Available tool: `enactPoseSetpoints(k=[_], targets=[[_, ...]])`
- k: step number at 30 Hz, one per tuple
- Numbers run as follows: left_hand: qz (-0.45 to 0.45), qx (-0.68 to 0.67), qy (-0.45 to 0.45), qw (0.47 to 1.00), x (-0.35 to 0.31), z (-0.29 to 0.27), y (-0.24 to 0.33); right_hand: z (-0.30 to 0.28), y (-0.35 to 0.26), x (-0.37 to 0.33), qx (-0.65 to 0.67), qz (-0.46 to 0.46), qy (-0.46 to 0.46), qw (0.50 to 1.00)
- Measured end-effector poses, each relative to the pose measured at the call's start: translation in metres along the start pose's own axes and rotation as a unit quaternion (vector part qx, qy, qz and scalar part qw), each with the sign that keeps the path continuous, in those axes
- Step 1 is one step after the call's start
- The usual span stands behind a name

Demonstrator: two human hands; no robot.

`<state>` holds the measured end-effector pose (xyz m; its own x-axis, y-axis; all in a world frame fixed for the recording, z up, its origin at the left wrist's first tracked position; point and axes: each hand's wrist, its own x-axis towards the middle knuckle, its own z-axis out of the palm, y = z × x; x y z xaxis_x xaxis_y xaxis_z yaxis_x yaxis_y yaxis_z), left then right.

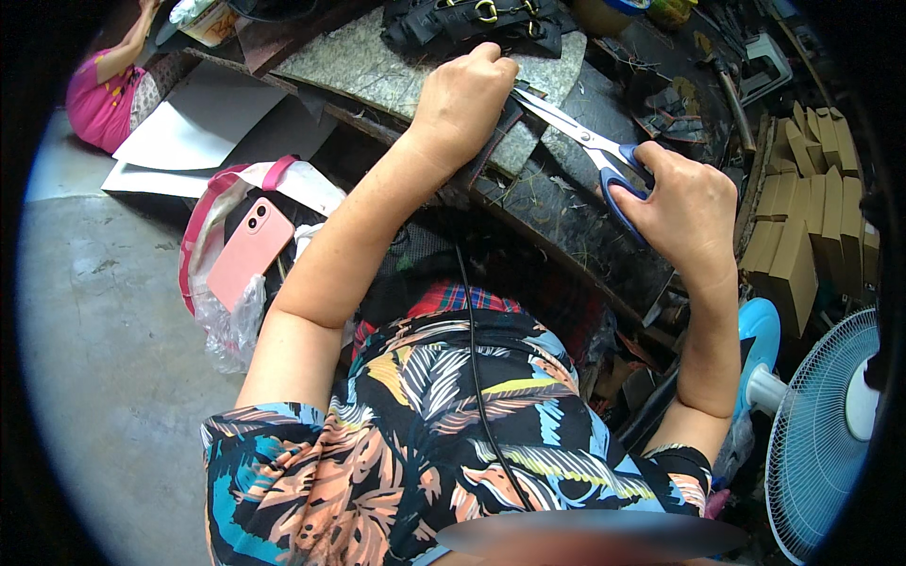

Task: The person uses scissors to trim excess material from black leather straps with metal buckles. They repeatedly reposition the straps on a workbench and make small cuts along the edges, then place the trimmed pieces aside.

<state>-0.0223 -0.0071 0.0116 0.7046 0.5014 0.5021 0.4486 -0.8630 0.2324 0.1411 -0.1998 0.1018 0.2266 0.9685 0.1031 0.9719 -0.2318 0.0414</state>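
My right hand point(684, 193) is shut on a pair of scissors point(587, 137), fingers and thumb through the blue handles. Its slightly parted silver blades point up and left toward my left hand point(467, 99). That hand is a closed fist over the edge of a speckled stone slab point(354, 71); what it grips is mostly hidden, though a dark edge shows just below it. Beyond the fist lies a bundle of black straps point(453, 28) with gold-coloured metal rings.
A hammer point(733, 104) lies on the dark bench, right. Cardboard boxes point(788, 236) and a fan point(821, 424) stand at the right. A bag point(193, 250) with a pink phone point(250, 250) is beside my left arm. Another person point(99, 104) is far left.
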Motion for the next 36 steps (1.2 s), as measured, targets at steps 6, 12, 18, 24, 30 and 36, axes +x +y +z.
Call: enactPoseSetpoints(k=[6,12,18,24,30,36], targets=[[0.020,-0.042,0.010,0.999,-0.003,-0.001,-0.007,-0.003,-0.003,0.002,-0.007,-0.009,-0.005,1.000],[0.038,-0.001,-0.004,0.999,0.001,0.002,-0.005,-0.002,-0.007,0.006,-0.029,-0.025,-0.002,0.999],[0.038,-0.024,0.008,0.999,-0.002,0.006,-0.004,-0.001,-0.012,0.003,-0.031,-0.050,0.020,0.998],[0.026,-0.043,0.027,0.998,-0.006,0.008,-0.007,-0.004,-0.011,0.000,-0.040,-0.041,0.011,0.998],[0.007,-0.056,0.042,0.998,-0.004,0.003,0.001,0.008,-0.013,0.000,-0.053,-0.076,0.022,0.996],[0.033,0.002,-0.033,0.999,-0.030,-0.035,0.023,0.042,0.018,0.003,0.103,0.024,0.065,0.992]])
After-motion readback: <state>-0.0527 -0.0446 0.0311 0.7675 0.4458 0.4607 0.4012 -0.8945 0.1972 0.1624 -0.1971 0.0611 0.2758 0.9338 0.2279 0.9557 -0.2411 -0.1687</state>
